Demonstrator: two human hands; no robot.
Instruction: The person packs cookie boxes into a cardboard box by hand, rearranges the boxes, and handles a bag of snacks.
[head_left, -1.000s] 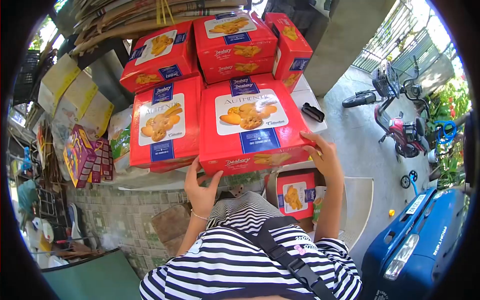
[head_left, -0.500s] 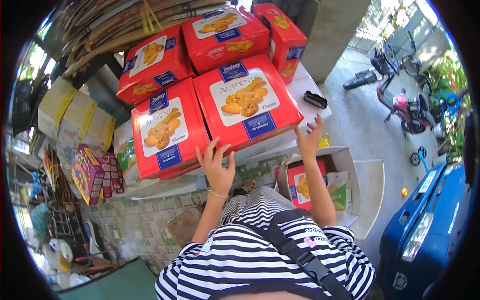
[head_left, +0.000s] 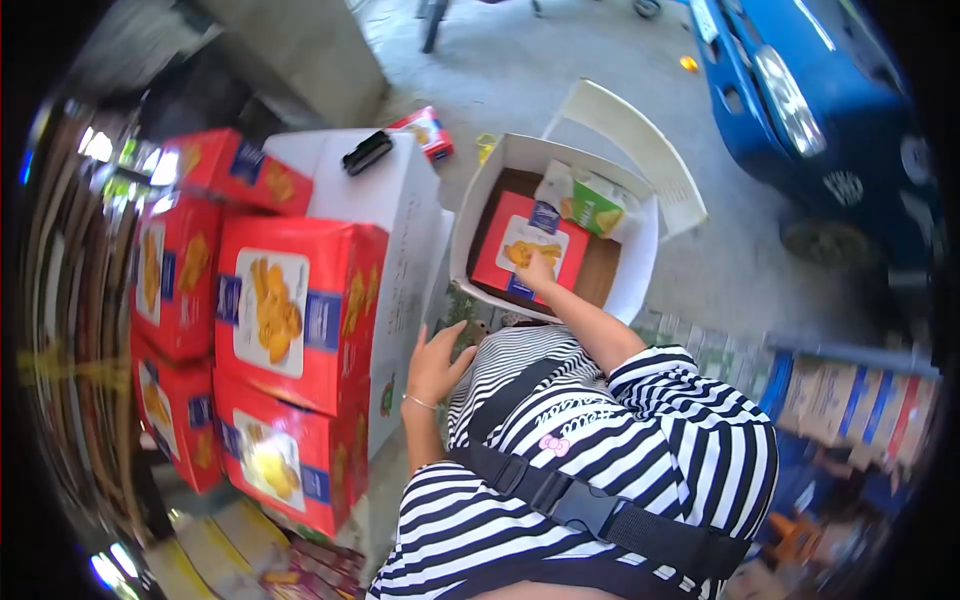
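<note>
My right hand (head_left: 537, 268) reaches down into a white carton (head_left: 640, 265) and is over a red cookie box (head_left: 496, 262) lying inside it. Its fingers are blurred, so whether they touch or grip the box cannot be made out. Beside that box, in the same carton, lies a green and white pack (head_left: 597, 206). My left hand (head_left: 440, 365) hangs in front of my body, left of the carton, fingers apart and holding nothing. Nearest on its other side stand several red cookie boxes (head_left: 345, 270), stacked close together.
A black object (head_left: 367, 152) lies on a white box (head_left: 410, 215) by the stack. A small red box (head_left: 428, 133) is on the floor behind it. The carton's flap (head_left: 640, 150) sticks outward. A blue vehicle (head_left: 800, 90) stands at upper right; flattened cardboard (head_left: 75, 300) is at left.
The view has swung right toward the carton. My right hand has left the edge of the stacked red boxes and gone down into the carton. My left hand has come away from the stack.
</note>
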